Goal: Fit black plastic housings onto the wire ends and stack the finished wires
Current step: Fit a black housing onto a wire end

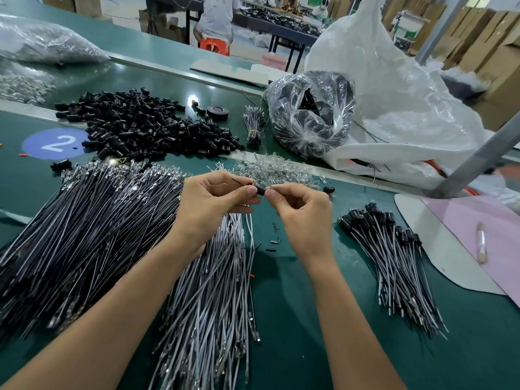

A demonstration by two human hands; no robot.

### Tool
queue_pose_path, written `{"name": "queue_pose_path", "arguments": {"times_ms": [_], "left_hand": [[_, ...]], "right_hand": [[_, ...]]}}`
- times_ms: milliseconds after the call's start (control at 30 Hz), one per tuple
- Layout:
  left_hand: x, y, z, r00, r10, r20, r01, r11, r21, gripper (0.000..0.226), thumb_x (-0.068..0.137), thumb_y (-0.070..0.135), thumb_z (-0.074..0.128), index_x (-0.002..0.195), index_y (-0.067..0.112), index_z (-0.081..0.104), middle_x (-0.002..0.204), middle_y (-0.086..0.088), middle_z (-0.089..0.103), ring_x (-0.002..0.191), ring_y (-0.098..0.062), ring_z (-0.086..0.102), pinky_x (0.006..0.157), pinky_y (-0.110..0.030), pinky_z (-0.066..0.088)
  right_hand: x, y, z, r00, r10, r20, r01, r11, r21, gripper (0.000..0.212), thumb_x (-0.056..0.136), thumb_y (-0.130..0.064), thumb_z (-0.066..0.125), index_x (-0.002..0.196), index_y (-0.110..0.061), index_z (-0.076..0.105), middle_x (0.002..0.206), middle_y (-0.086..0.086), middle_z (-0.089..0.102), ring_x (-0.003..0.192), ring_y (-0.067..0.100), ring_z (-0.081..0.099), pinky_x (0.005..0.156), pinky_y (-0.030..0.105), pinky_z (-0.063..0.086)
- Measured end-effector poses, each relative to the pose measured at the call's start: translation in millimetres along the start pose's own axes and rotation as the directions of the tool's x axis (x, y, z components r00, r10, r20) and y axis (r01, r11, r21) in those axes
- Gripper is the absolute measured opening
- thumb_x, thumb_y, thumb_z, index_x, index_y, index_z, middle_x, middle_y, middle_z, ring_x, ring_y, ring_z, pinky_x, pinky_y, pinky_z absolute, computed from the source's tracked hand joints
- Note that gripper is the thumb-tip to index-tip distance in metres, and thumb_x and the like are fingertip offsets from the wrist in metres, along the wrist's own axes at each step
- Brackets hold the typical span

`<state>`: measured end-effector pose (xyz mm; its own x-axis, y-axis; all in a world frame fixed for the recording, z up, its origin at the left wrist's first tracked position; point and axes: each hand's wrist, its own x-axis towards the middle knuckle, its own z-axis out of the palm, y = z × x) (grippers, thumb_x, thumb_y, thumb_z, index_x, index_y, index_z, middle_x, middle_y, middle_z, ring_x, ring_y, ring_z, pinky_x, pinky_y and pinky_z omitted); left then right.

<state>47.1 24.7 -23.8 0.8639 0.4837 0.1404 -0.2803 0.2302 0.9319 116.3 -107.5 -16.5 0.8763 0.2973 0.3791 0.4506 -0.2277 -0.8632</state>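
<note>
Head view: left hand point(216, 199) pinches a black housing point(260, 190) between thumb and forefinger; right hand point(298, 212) meets its right end, fingertips pinched on something fine, likely a wire end; the housing's long axis runs left-right between them, above the bench point(281, 291); finished stack point(388, 260) lies rightward, nearer the right hand.
</note>
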Motion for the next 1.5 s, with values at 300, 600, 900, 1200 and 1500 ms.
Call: {"name": "queue_pose_path", "arguments": {"times_ms": [300,600,900,1200,1500], "left_hand": [[3,2,-8,0.991,-0.125,-0.037,0.116,0.974,-0.192,0.012,0.067,0.011,0.074,0.079,0.01,0.077,0.085,-0.015,0.075,0.078,-0.023,0.075,0.064,-0.022,0.058],[7,5,-15,0.974,-0.215,-0.074,0.171,0.908,-0.383,0.016,0.07,0.007,0.069,0.085,0.004,0.072,0.09,-0.014,0.076,0.08,-0.022,0.075,0.064,-0.021,0.058],[7,6,-15,0.968,-0.235,-0.092,0.182,0.903,-0.389,0.022,0.067,0.005,0.07,0.089,0.003,0.071,0.09,-0.015,0.076,0.079,-0.023,0.075,0.063,-0.021,0.058],[8,5,-16,0.978,-0.192,-0.077,0.153,0.922,-0.355,0.017,0.068,0.007,0.07,0.084,0.004,0.073,0.088,-0.014,0.075,0.081,-0.024,0.074,0.066,-0.022,0.058],[6,6,-13,0.982,-0.182,-0.053,0.157,0.937,-0.313,0.018,0.068,0.007,0.07,0.085,0.005,0.072,0.087,-0.013,0.076,0.08,-0.022,0.074,0.066,-0.023,0.058]], "right_hand": [[3,1,-9,0.988,-0.034,-0.149,0.04,0.999,0.036,0.01,0.084,-0.009,0.075,0.091,-0.017,0.078,0.08,-0.007,0.073,0.073,0.005,0.067,0.072,0.019,0.051],[2,1,-14,0.989,-0.131,-0.062,0.121,0.982,-0.146,0.011,0.076,-0.004,0.08,0.082,-0.013,0.08,0.078,-0.005,0.073,0.07,0.002,0.063,0.066,0.008,0.044],[1,3,-12,0.983,-0.183,-0.006,0.178,0.966,-0.186,0.013,0.076,-0.001,0.079,0.079,-0.014,0.079,0.072,-0.009,0.068,0.07,0.006,0.063,0.063,0.007,0.043],[2,3,-14,0.982,-0.18,-0.056,0.163,0.962,-0.22,0.011,0.076,-0.003,0.079,0.079,-0.014,0.079,0.074,-0.005,0.071,0.071,0.008,0.063,0.065,0.01,0.046],[1,2,-9,0.98,-0.194,-0.037,0.18,0.955,-0.237,0.012,0.076,-0.001,0.079,0.08,-0.012,0.079,0.076,-0.004,0.071,0.072,0.007,0.064,0.066,0.007,0.046]]}}
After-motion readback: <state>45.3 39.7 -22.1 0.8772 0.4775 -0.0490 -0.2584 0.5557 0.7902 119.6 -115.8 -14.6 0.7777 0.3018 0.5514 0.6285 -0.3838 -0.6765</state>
